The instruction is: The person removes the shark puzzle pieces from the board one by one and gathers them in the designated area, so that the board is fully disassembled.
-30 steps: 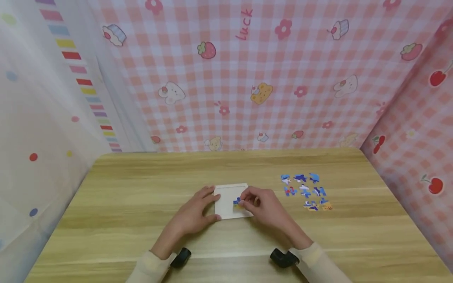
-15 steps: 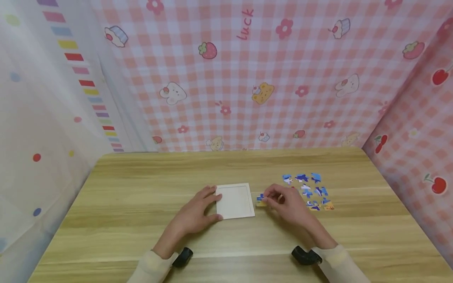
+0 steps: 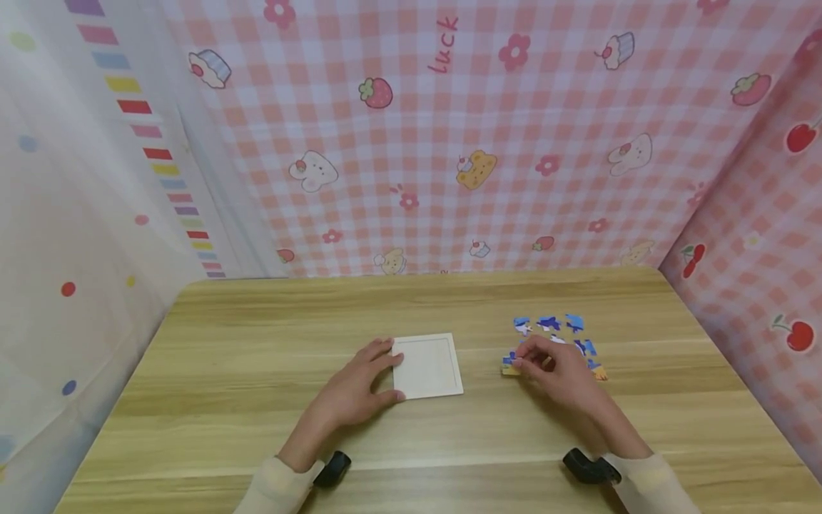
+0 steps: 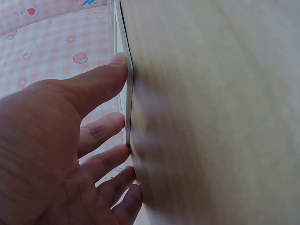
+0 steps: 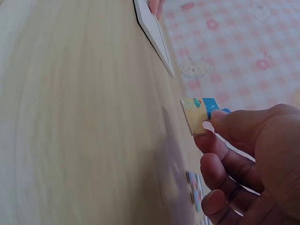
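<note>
In the head view, my left hand (image 3: 349, 389) rests at the left edge of a square, pale puzzle tray (image 3: 427, 365) with a thin line inside its border. Its thumb and fingers are spread along that edge, as the left wrist view also shows. My right hand (image 3: 560, 373) pinches a jigsaw piece (image 5: 194, 114) between thumb and index finger. The piece is yellow and blue and appears raised a little above the table. Several other jigsaw pieces (image 3: 548, 323) lie in rows behind and beside this hand, which partly hides them.
The wooden table (image 3: 257, 314) carries the tray near its middle and the loose pieces to the right. A pink checked cloth (image 3: 411, 143) hangs behind the table's back edge. Black wrist devices (image 3: 332, 469) sit at both cuffs.
My right hand has moved right, from above the tray to beside the loose pieces, with the jigsaw piece still pinched. My left hand and the tray have stayed in place.
</note>
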`<state>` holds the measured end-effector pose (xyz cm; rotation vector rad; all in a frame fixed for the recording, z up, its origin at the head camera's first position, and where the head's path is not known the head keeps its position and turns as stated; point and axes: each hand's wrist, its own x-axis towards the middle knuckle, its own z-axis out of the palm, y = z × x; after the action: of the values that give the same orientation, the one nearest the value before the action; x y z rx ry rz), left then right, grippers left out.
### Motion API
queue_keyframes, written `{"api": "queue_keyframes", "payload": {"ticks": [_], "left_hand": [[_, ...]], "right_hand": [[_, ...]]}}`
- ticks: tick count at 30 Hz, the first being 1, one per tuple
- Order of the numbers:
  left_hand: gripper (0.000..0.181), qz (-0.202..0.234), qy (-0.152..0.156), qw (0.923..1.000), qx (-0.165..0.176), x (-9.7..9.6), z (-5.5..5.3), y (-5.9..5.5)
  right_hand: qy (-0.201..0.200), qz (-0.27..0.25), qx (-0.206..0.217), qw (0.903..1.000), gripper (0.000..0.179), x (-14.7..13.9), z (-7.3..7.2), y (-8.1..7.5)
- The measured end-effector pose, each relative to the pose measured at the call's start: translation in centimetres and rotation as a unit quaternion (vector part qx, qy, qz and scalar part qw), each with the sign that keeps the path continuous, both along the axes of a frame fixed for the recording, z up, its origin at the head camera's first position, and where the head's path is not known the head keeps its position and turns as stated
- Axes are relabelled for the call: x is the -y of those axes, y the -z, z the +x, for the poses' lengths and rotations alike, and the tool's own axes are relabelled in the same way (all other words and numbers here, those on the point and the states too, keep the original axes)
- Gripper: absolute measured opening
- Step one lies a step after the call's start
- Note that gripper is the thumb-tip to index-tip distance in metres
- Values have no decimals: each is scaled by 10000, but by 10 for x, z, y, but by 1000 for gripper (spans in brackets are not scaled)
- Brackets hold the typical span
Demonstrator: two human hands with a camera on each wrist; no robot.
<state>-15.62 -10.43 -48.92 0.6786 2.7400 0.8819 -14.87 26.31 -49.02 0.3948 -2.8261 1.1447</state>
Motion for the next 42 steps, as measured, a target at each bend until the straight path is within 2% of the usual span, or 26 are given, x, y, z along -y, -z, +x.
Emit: {"api": "queue_keyframes", "payload": {"ticks": [8, 17, 31, 42], "left_hand": [[64, -10, -21, 10000, 47, 0, -1, 2], [63, 61, 38, 10000, -18, 1, -2, 2], [64, 14, -73, 10000, 37, 1, -1, 1], [64, 7, -49, 10000, 53, -1, -1, 1]], "right_hand": [[177, 103, -6, 9998, 4, -23, 4, -5], [145, 477, 154, 9986, 5, -40, 3, -9], [-11, 936, -189, 9954, 4, -42, -3, 5], [36, 918, -129, 9957, 7, -41, -2, 4]]}}
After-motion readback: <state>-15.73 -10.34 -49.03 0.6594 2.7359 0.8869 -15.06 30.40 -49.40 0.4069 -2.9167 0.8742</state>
